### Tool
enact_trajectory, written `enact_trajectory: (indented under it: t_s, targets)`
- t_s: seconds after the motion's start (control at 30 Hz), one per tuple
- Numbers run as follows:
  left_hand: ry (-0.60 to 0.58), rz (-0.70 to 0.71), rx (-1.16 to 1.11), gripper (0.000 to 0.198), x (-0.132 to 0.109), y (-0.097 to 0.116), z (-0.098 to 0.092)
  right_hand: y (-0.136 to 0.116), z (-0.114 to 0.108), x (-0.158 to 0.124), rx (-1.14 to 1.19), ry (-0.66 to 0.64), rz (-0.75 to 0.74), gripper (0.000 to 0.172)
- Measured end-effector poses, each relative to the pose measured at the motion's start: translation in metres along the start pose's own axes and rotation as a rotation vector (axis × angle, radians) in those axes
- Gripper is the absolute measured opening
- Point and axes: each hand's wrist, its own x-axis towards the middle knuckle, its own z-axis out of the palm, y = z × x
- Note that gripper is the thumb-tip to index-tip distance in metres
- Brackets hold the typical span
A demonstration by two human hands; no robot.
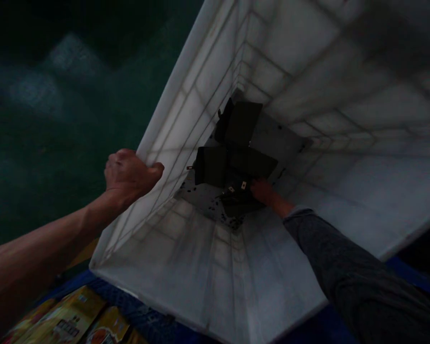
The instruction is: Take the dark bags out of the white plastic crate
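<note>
I look down into a deep white plastic bin (215, 267) with ribbed walls. My left hand (129, 174) grips its left rim. My right hand (265, 192), arm in a dark grey sleeve, reaches to the bottom and touches a pile of dark folded items (236, 157) with small tags. I cannot tell whether the fingers have closed on one. Small dark specks lie on the bin floor around the pile.
A dark green floor (39, 119) lies to the left of the bin. Yellow printed packages (68, 320) sit in a blue crate (143, 315) at the lower left, below the bin's near corner. The scene is dim.
</note>
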Motion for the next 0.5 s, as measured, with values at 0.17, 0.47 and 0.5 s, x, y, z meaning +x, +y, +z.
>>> enact_trajectory:
  t_s: [0.17, 0.47, 0.5]
  targets:
    - [-0.024, 0.028, -0.054, 0.07, -0.009, -0.004, -0.018, -0.057, -0.039, -0.069, -0.094, -0.084, -0.177, 0.027]
    - [-0.265, 0.107, -0.098, 0.082, -0.027, -0.017, -0.069, -0.179, -0.118, -0.249, 0.213, 0.278, 0.173, 0.024]
    - [-0.278, 0.063, -0.1, 0.085, -0.036, -0.013, -0.078, -0.196, -0.129, -0.281, 0.24, 0.329, 0.224, 0.028]
